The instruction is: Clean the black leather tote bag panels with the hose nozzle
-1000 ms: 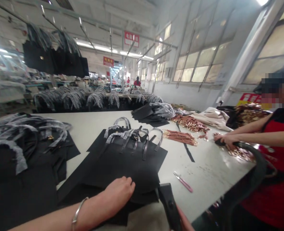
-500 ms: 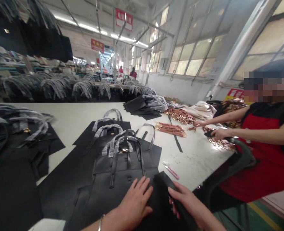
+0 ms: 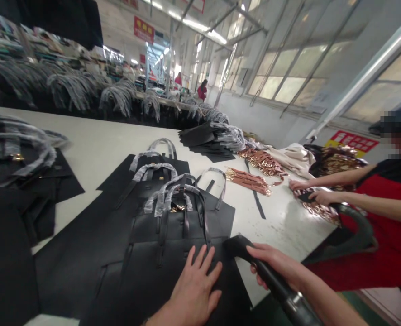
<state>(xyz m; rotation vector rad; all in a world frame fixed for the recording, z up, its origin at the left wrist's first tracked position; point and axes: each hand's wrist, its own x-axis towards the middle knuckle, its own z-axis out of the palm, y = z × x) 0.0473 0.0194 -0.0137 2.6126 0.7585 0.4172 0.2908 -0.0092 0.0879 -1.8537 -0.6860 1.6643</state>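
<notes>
My left hand [image 3: 194, 287] lies flat with spread fingers on a black bag panel [image 3: 146, 269]. My right hand [image 3: 277, 260] is wrapped round a black handheld tool with a flat nozzle and a thick tube [image 3: 239, 246]; its exact kind does not show. The nozzle is at the panel's right edge, beside my left fingertips. Just beyond, black bag handles [image 3: 161, 201], partly wrapped in clear plastic, lie overlapped, with a gold clasp [image 3: 178, 208] among them.
A co-worker in a red apron [image 3: 384, 235] stands at right, holding a black tool. Brown straps with gold hooks [image 3: 248, 180] lie at the table's [image 3: 288, 222] right side. More black bags [image 3: 10, 235] are stacked at left. A black strip [image 3: 259, 206] lies nearby.
My right hand has raised the tool and shifted right, showing more of its tube. The pink-handled thread snips are now hidden from view. My left hand still rests on the panel, fingers more spread.
</notes>
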